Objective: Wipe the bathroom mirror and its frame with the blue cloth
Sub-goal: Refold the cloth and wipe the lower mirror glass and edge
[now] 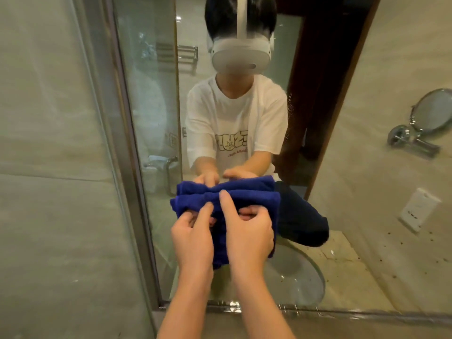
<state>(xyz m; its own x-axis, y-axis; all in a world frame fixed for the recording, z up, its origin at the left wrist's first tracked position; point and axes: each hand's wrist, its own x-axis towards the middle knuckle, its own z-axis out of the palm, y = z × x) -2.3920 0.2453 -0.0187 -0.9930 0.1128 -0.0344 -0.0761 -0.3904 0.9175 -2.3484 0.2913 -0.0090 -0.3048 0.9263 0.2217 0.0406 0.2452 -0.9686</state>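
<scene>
Blue cloth [244, 199], bunched thick for wiping, pinched by left hand [193, 237] and right hand [249, 231] near the mirror's [151, 118] lower frame [342, 311].

Both bare forearms reach forward side by side. The left hand [193, 237] and right hand [249, 231] curl their fingers, gripping, index fingers extended upward.
</scene>
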